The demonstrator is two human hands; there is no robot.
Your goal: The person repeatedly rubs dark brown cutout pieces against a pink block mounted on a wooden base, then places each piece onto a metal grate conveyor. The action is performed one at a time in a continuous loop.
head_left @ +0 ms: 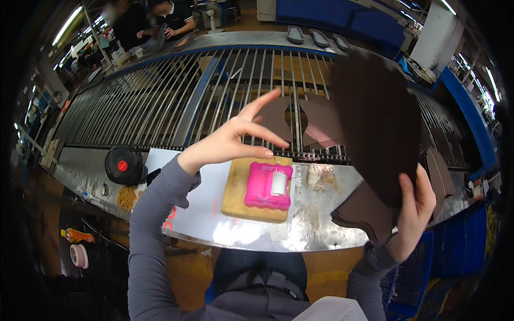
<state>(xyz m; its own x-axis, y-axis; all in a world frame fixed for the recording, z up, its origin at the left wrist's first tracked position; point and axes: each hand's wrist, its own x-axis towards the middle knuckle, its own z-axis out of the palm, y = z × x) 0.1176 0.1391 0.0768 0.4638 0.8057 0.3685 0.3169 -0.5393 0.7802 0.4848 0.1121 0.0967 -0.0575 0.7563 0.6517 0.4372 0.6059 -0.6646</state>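
Note:
My left hand (235, 136) is open, fingers spread and holding nothing, above the far edge of a wooden block (231, 195). A bright pink scalloped dish (259, 184) with a small white rectangular item (279, 183) in it rests on that block. My right hand (415, 206) grips the near end of a large dark brown cut piece (377, 123), raised upright over the table's right side; whether it is one sheet or several is unclear. Below it lies a stack of brown cut pieces (364, 214). Flatter brown pieces (321, 120) lie on the roller rack beyond.
A metal roller rack (144, 107) runs behind the metal table (321, 235). At left are a black round container with a red centre (123, 166) and rubber bands (126, 198). Blue crates (409, 267) stand lower right. Two people work at the far left.

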